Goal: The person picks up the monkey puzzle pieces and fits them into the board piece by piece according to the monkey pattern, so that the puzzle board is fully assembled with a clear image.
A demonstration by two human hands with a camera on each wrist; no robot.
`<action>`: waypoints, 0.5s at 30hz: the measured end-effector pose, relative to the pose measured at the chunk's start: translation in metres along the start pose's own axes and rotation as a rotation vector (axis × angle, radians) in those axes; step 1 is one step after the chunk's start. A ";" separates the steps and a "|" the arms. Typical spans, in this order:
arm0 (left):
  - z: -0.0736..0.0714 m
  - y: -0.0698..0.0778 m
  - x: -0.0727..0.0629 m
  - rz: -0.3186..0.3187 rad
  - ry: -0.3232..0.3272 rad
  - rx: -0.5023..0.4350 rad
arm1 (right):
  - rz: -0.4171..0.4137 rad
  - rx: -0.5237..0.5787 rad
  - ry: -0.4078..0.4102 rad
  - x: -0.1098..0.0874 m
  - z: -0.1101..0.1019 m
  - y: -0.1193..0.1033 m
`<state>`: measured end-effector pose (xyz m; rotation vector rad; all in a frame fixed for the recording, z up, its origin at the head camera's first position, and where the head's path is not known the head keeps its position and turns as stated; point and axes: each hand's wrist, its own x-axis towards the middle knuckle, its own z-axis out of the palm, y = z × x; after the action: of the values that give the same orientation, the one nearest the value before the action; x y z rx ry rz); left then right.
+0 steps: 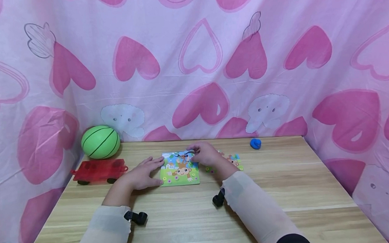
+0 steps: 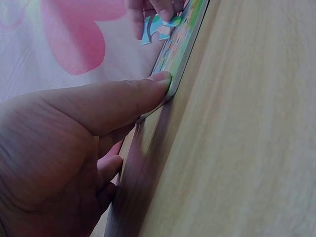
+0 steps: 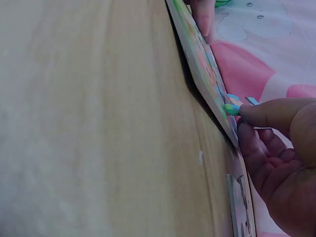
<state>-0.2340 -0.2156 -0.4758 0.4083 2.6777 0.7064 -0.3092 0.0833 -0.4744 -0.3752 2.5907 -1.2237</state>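
Note:
A monkey jigsaw puzzle [image 1: 179,173] in a flat board lies mid-table, its lower part showing a monkey on green grass. My left hand [image 1: 145,174] is at its left side, fingers stretched toward the upper edge. The left wrist view shows that thumb [image 2: 153,84] straight, resting on the board's near corner. Above the board's upper right part, my right hand [image 1: 206,155] pinches a jigsaw piece [image 2: 157,28] between thumb and fingers. It is blue and green, tilted, close over the puzzle. More loose pieces [image 1: 234,160] lie right of the board, partly hidden behind the right hand and forearm.
A red toy wagon [image 1: 100,171] with black wheels stands at the left, a green ball [image 1: 101,142] behind it. Toward the back right sits a small blue object [image 1: 255,144]. A pink heart-patterned curtain [image 1: 200,106] borders the wooden table's [image 1: 172,220] back edge.

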 end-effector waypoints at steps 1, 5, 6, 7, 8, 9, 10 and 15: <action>0.000 0.000 0.000 0.001 0.000 0.000 | 0.010 -0.013 0.000 0.000 0.000 0.000; 0.000 0.000 0.000 0.000 -0.001 0.003 | 0.026 -0.055 0.005 0.002 0.001 0.000; 0.000 0.000 0.000 0.000 -0.001 0.003 | 0.022 -0.067 0.006 0.003 0.002 0.001; 0.000 0.001 0.000 -0.002 -0.002 0.001 | 0.015 -0.082 0.009 0.004 0.002 0.001; 0.000 0.000 0.000 -0.003 -0.003 0.001 | 0.008 -0.095 0.010 0.005 0.002 0.001; -0.001 0.001 0.000 -0.005 -0.004 0.000 | 0.003 -0.108 0.008 0.006 0.002 0.001; -0.001 0.001 -0.001 -0.006 -0.006 -0.001 | -0.003 -0.122 0.006 0.006 0.002 0.001; -0.001 0.002 -0.001 -0.012 -0.007 0.000 | -0.015 -0.182 -0.028 0.008 0.002 0.002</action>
<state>-0.2333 -0.2149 -0.4741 0.3933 2.6709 0.7004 -0.3167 0.0802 -0.4776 -0.4436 2.6871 -0.9822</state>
